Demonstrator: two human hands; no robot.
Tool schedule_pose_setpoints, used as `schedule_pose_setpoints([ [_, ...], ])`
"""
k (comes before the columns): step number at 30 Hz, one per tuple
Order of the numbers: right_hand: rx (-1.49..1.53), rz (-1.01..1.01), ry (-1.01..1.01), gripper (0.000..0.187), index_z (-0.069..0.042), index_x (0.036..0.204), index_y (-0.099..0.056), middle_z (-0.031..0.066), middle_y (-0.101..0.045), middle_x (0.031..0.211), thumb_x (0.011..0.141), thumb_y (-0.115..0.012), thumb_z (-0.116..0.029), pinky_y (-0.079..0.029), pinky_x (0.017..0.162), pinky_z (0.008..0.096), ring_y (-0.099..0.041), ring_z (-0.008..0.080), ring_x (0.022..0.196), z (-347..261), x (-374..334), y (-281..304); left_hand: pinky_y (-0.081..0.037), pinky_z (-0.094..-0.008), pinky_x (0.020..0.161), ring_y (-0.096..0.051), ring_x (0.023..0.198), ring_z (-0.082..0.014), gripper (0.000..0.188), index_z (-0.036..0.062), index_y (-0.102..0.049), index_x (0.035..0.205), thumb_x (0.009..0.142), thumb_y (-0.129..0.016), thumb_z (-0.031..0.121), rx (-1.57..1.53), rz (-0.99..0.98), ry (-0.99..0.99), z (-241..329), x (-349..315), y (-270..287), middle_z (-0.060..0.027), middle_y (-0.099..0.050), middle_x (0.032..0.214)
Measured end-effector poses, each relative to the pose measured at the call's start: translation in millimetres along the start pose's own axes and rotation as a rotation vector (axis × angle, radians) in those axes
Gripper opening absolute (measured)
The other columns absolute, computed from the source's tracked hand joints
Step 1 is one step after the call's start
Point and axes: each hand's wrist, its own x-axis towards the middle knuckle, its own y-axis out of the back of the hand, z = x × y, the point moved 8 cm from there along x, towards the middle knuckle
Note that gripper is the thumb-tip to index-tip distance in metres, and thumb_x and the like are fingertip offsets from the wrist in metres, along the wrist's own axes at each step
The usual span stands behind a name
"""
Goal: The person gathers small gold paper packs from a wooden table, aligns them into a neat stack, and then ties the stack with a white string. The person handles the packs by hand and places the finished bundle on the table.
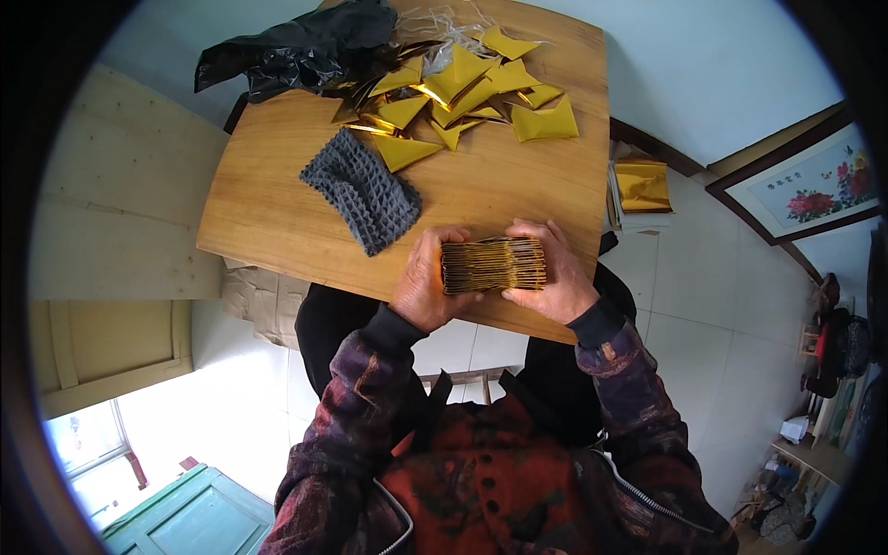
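Between my two hands is a thick stack of gold foil paper (pixel 494 265), its many thin edges facing up. My left hand (pixel 425 283) is wrapped round the stack's left end, and my right hand (pixel 560 276) grips the right end with the thumb at the near side. Both hands are over the near edge of the wooden table (pixel 268 185). Beyond them lies a loose pile of folded gold paper pieces (pixel 546 120). A grey waffle-textured cloth (pixel 363 192) lies to the left of the stack.
A black plastic bag (pixel 296 55) sits at the table's far left, beside tangled clear plastic strips (pixel 449 28). On the floor at right, a gold sheet (pixel 642 186) tops a pile of papers. A framed flower picture (pixel 814 180) leans by the right wall.
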Motion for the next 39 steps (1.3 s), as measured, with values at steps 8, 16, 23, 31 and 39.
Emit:
schedule_pose_setpoints([
  [8, -0.035, -0.019, -0.043, 0.072, -0.013, 0.122, -0.043, 0.0069, -0.05, 0.126, 0.063, -0.083, -0.022, -0.018, 0.113, 0.0471, -0.043, 0.0263, 0.128, 3.9, -1.0, -0.6, -0.042, -0.0334, 0.094, -0.05, 0.111, -0.0237, 0.069, 0.005, -0.039, 0.116, 0.062, -0.082, 0.001, 0.064, 0.026, -0.022, 3.2, 1.4, 2.1, -0.0127, -0.047, 0.119],
  [16, 0.02, -0.013, -0.068, 0.07, -0.014, 0.123, -0.045, 0.0044, -0.052, 0.124, 0.063, -0.081, -0.02, -0.016, 0.114, 0.0465, -0.039, 0.0253, 0.133, 6.3, -0.5, -0.4, -0.042, -0.0372, 0.095, -0.051, 0.109, -0.0268, 0.069, 0.0045, -0.041, 0.115, 0.061, -0.082, 0.004, -0.081, 0.064, 0.019, 5.1, 0.4, 3.4, -0.0131, -0.049, 0.117],
  [23, -0.037, -0.021, -0.091, 0.075, -0.014, 0.126, -0.044, 0.0051, -0.05, 0.131, 0.063, -0.082, -0.025, -0.013, 0.114, 0.0472, -0.038, 0.0247, 0.133, 6.5, 0.4, -2.0, -0.041, -0.0385, 0.094, -0.051, 0.108, -0.0291, 0.068, 0.0048, -0.043, 0.113, 0.058, -0.083, 0.005, 0.132, 0.096, -0.026, 10.1, 2.6, 6.2, -0.0129, -0.052, 0.115],
  [31, 0.013, 0.006, -0.093, 0.071, -0.014, 0.121, -0.046, 0.007, -0.052, 0.127, 0.062, -0.084, -0.025, -0.016, 0.113, 0.048, -0.04, 0.0264, 0.131, 9.6, -1.3, -0.9, -0.043, -0.0367, 0.093, -0.053, 0.105, -0.0261, 0.064, 0.005, -0.044, 0.112, 0.06, -0.083, 0.004, 0.152, 0.116, -0.042, 6.5, 0.1, 5.5, -0.0111, -0.053, 0.113],
  [39, 0.52, -0.018, -0.16, 0.041, -0.007, 0.098, -0.055, 0.0062, -0.061, 0.097, 0.069, -0.082, -0.018, -0.046, 0.083, 0.0331, -0.058, 0.0174, 0.096, -16.9, 0.4, 5.1, -0.047, -0.0292, 0.08, -0.055, 0.09, -0.0152, 0.05, 0.0057, -0.05, 0.104, 0.066, -0.082, 0.005, -0.302, 0.098, 0.083, 17.1, -5.2, 14.6, -0.004, -0.056, 0.092],
])
